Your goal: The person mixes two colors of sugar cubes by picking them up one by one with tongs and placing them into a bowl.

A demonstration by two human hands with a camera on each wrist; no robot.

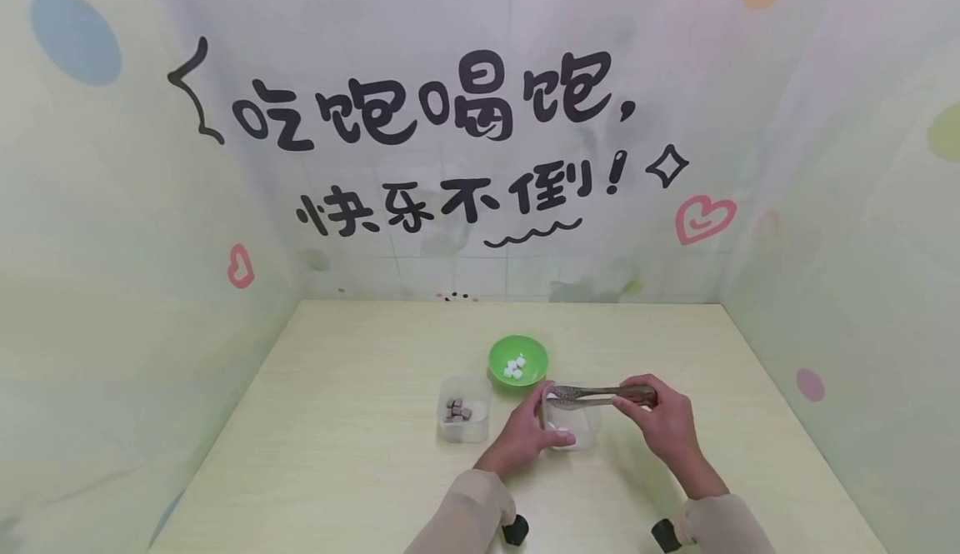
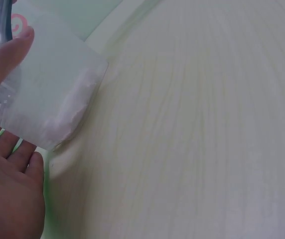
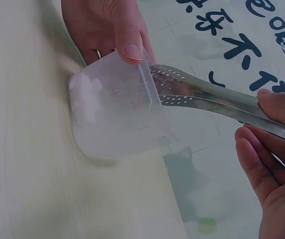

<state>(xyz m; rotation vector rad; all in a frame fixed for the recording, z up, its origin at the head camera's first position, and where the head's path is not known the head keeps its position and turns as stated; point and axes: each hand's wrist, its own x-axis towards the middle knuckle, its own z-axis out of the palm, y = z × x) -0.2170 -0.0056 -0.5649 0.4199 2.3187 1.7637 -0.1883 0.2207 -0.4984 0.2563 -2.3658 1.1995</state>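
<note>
My left hand point(image 1: 522, 431) grips a clear plastic container point(image 1: 581, 431) by its left side, thumb near the front rim and fingers behind. White pieces show through the frosted wall of this container point(image 3: 85, 94) in the right wrist view, at its bottom. In my right hand point(image 1: 670, 427) are metal tongs point(image 3: 217, 102), held between thumb and fingers. Their perforated tips reach in at the container's mouth, slightly apart. Just behind the container, a green bowl point(image 1: 498, 375) holds several white cubes point(image 1: 514, 366).
A second clear container point(image 1: 475, 433) with several dark brown cubes point(image 1: 456, 410) stands left of my left hand. All stand on a pale wooden table point(image 1: 337, 421). Printed fabric walls point(image 1: 480, 271) enclose its back and sides.
</note>
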